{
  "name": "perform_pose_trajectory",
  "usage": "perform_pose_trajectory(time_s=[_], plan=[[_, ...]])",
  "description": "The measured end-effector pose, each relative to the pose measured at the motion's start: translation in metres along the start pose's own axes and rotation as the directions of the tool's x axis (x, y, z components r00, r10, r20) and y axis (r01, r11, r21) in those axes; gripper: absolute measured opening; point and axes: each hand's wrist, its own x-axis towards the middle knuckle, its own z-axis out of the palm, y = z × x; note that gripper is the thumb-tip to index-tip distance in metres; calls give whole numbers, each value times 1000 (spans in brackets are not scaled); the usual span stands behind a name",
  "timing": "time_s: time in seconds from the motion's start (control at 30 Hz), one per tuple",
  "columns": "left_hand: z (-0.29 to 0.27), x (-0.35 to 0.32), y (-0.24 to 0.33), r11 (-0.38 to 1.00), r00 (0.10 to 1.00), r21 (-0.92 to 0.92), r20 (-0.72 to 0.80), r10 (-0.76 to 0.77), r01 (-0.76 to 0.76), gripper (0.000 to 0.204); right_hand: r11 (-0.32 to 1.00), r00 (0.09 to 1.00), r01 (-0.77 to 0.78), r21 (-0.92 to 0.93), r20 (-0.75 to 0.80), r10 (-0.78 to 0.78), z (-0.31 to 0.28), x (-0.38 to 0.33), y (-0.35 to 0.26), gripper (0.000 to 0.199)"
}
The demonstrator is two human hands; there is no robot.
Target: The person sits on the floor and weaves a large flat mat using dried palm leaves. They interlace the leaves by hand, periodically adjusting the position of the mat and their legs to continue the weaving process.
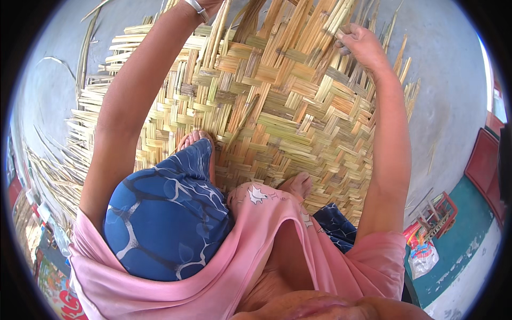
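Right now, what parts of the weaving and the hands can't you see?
- Left hand: in the head view the top edge cuts off its fingers, so its grip on the strips cannot be told.
- Right hand: its fingers curl around bamboo strips, hiding the fingertips.
- Woven mat: the near part is hidden under the person's knees and pink shirt.
- Small red crate: too small and bent by the lens to tell its contents.

Likely home yard workspace: bare concrete floor (448,80), half-woven bamboo mat (277,101), loose bamboo strips (58,176) scattered.

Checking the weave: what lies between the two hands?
In the head view, upright loose bamboo strips of the woven mat stand between left hand and right hand.
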Motion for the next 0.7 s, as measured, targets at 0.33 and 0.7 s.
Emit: perform_pose_trajectory(time_s=[0.33, 0.7], plan=[[-27, -65, -75, 952, 916, 172, -359, -181, 255, 16, 938, 972, 12, -346, 226, 71, 13, -2, -1, 34], [-41, -98, -68, 653, 909, 728, -392, 142, 212, 23, 859, 982, -74, -506, 113, 151, 38, -1, 29, 46]])
